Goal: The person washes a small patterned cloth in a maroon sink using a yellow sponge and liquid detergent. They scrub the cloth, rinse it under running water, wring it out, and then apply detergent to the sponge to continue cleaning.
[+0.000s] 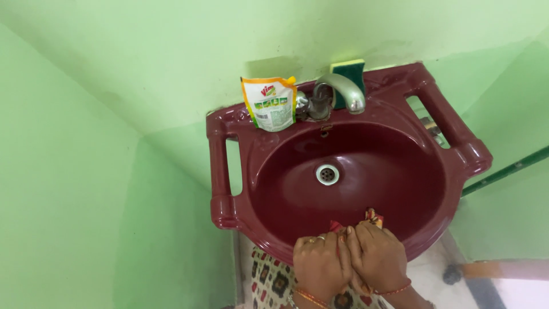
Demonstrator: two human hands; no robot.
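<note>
Head view, looking down on a wall-mounted, dark red oval washbasin [400, 143] set against light green walls [114, 86].

Packages: one white, yellow and green soft refill pouch [270, 103] stands upright on the back ledge at the left of the tap, leaning on the wall, its yellow corner spout touching the tap base. The label carries a red mark above a row of small green pictures; print too small to resolve. A green and yellow scrubbing sponge [350, 71] stands on edge behind the curved grey metal tap [342, 91], mostly covered by the spout.

Hands: left hand [320, 263] and right hand [377, 257] sit side by side at the near rim, knuckles up, pressed together and closed on a small red and yellow patterned cloth [372, 217]. Only two tips of the cloth show past the fingers, over the inside of the bowl; the rest is hidden in the grip. Thin bangles on both wrists; forearms cut off by the lower frame edge.

Hard to make out: a patterned cream garment [269, 280] below the rim, partly cut off; a dark round object [452, 274] on the floor at right, unidentified.

Room: the bowl is bare around the round metal drain [327, 174]. Slotted side rails flank the basin on both sides; the left wall stands near the left rail.
</note>
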